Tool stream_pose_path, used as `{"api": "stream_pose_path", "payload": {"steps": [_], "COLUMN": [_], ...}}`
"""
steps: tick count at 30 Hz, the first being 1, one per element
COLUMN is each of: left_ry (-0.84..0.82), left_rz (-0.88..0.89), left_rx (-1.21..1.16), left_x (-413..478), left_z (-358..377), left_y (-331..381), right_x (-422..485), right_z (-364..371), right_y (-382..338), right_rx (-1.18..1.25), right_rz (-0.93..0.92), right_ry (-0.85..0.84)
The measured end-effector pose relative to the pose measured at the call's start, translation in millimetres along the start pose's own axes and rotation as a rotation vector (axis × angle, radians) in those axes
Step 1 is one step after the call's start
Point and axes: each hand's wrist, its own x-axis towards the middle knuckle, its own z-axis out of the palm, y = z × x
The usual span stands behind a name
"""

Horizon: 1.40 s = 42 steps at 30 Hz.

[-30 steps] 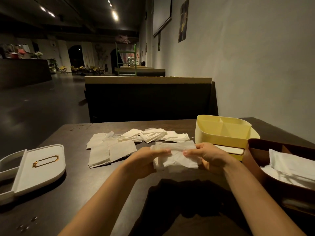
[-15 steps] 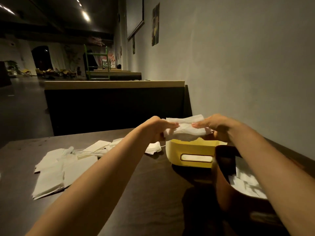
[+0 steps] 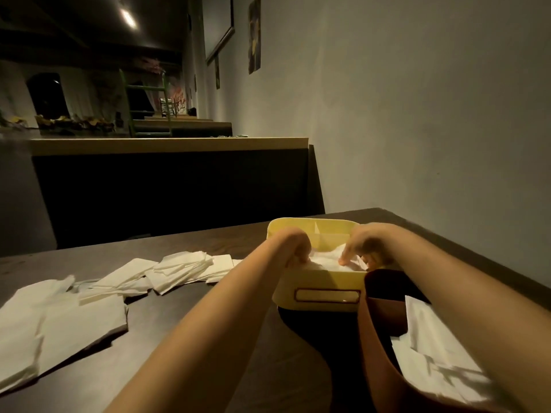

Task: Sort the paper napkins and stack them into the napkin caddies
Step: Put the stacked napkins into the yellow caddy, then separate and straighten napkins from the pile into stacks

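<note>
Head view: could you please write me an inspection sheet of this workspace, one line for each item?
Surface: dark wooden table, in dim light.
Job's things: yellow caddy with a white napkin in its near compartment; brown caddy beside it, nearer the camera, holding folded napkins; loose napkins spread over the table's left part.
Clutter: nothing seen.
Grippers: left hand grips the white napkin's left edge inside the yellow caddy; right hand touches its right side from above, pinch unclear.
Cables: nothing seen.
Surroundings: dark bench back behind the table, grey wall at the right, dim hall beyond.
</note>
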Motion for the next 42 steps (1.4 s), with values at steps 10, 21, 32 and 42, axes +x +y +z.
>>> {"api": "stream_pose_path", "payload": {"steps": [10, 21, 32, 42], "left_ry": [0.226, 0.598, 0.698, 0.844], "left_rz": [0.195, 0.397, 0.504, 0.276], "left_rx": [0.335, 0.250, -0.365, -0.750], "left_x": [13, -8, -90, -135], "left_z": [20, 11, -18, 5], "left_y": [-2, -11, -117, -271], "right_x": [23, -2, -77, -80], "right_z": [24, 26, 81, 207], "right_y": [-2, -13, -77, -117], "right_rx": [-0.322, -0.549, -0.191, -0.054], "right_rz": [-0.037, -0.160, -0.720, -0.878], "right_ry": [0.166, 0.465, 0.523, 0.346]}}
